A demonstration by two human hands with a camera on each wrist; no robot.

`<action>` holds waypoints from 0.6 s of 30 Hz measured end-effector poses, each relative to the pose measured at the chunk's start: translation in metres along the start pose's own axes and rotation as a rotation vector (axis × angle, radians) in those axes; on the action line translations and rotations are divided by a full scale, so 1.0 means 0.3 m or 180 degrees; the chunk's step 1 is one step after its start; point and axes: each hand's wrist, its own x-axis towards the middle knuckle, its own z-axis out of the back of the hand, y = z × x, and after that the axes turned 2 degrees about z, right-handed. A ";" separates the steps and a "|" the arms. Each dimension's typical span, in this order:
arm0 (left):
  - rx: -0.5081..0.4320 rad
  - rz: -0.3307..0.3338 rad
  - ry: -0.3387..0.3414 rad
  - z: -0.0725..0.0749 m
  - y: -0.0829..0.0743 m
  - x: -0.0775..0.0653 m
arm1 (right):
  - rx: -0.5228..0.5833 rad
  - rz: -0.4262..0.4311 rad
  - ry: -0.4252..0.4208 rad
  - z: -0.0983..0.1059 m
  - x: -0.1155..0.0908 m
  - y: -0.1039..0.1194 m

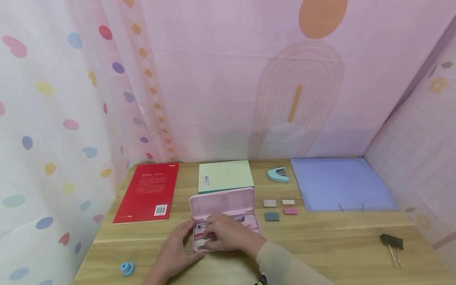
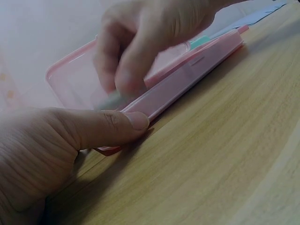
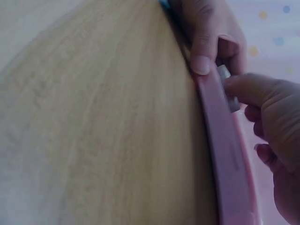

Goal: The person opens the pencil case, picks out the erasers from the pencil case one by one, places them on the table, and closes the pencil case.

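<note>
A pink pencil case lies with its lid raised at the back of the table's near middle. My left hand holds its left end, with the thumb along the front wall and the fingers at the far left corner. My right hand reaches into the left part of the case and pinches a small whitish eraser just inside the front wall. Pens and a red item lie in the case, partly hidden under the right hand.
Several small erasers lie right of the case, below a light-blue stapler. A green book is behind the case, a red book to its left. A blue folder, a black binder clip and a blue cap-like piece lie farther out.
</note>
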 end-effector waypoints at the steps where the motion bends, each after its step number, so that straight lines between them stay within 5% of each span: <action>1: 0.0007 -0.0007 -0.0002 0.001 0.002 -0.002 | 0.0068 -0.0040 -0.0084 0.012 -0.016 -0.002; 4: -0.0005 -0.0039 0.0002 0.000 0.004 -0.002 | 0.0221 -0.0177 -0.0402 0.062 -0.100 -0.026; 10: -0.0010 -0.0003 0.0013 -0.010 -0.002 0.003 | 0.0089 -0.0577 -0.1014 0.149 -0.390 -0.163; 14: -0.0033 0.0030 0.0024 -0.008 0.001 0.005 | -0.0194 -0.1027 -0.1141 0.185 -0.574 -0.263; 18: -0.0029 0.0054 0.0060 -0.014 0.005 0.006 | -0.0394 -0.1345 -0.1070 0.199 -0.678 -0.333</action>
